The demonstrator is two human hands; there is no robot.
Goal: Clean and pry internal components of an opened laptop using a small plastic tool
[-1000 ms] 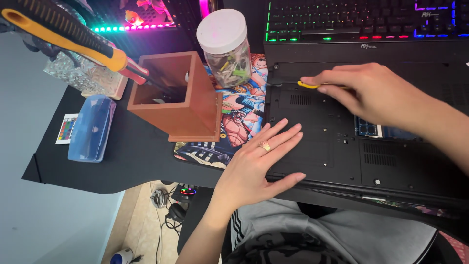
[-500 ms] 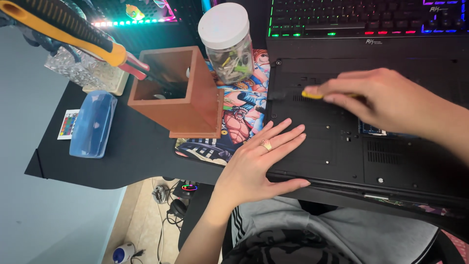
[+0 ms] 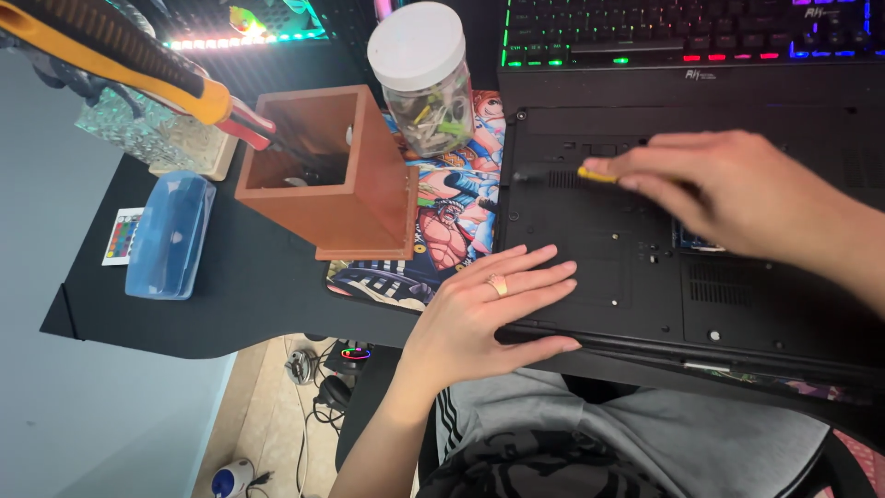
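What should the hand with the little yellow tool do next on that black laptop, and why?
Probably settle the yellow tool tip into the nearest screw and turn it. The right hand holds it over the upturned laptop by the vent slots, blurred, while the left hand lies flat on the base, steadying it.

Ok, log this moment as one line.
left hand: flat on laptop underside | right hand: yellow-handled tool at vent edge | wooden box: beside laptop

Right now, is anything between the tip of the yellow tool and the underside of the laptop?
Nothing visible. The right hand holds the yellow tool directly over the laptop underside; the left hand rests flat nearer the front edge.
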